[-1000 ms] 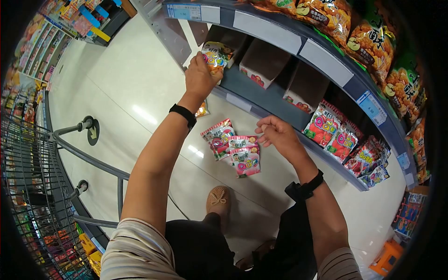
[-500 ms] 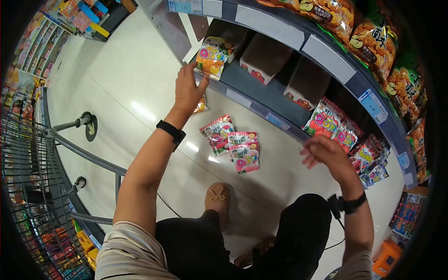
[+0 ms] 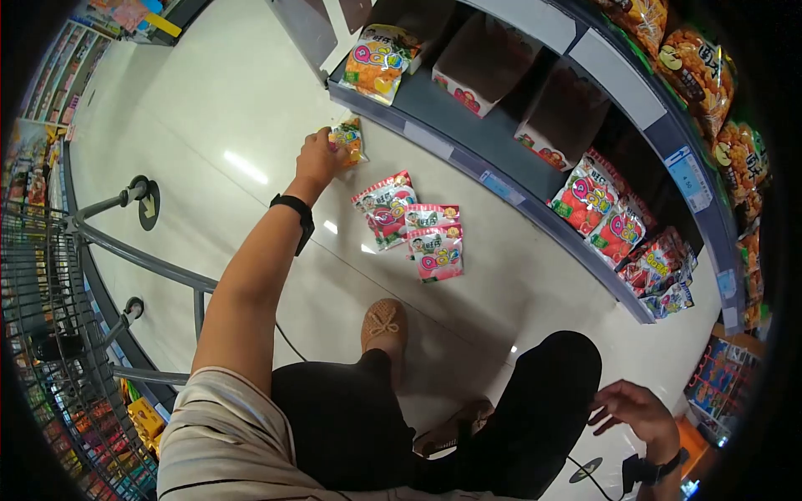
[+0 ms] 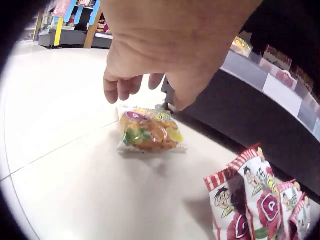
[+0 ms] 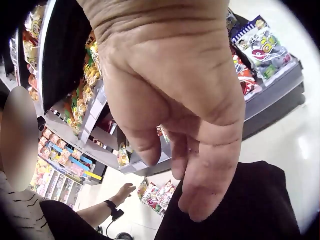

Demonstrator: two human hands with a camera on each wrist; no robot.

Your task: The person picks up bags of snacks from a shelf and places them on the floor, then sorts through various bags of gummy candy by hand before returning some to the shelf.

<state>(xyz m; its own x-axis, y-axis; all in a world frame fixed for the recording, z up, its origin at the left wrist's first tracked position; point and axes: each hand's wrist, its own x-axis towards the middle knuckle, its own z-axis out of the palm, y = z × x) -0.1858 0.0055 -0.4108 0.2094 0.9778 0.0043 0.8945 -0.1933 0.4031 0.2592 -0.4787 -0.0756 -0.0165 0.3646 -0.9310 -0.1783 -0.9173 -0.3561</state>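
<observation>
An orange gummy packet (image 3: 352, 140) lies on the floor below the shelf's left end. My left hand (image 3: 318, 159) reaches right over it, and in the left wrist view the spread fingers hang just above the packet (image 4: 150, 132). Several pink-and-white gummy packets (image 3: 437, 255) lie overlapping on the floor to its right. Another orange gummy packet (image 3: 380, 65) leans at the left end of the bottom shelf (image 3: 443, 125). Beside the right knee my right hand (image 3: 637, 411) hangs loosely curled, holding nothing.
Dark, open boxes (image 3: 489, 63) stand on the shelf, with red gummy packets (image 3: 589, 200) at its right end. Large orange snack bags (image 3: 697, 71) fill the shelf above. A wire shopping cart (image 3: 63, 351) stands at left, its grey frame reaching towards my left arm.
My left hand has let go of the orange packet on the shelf and come down to the one on the floor. My right hand has moved from near the shelf back beside the knee.
</observation>
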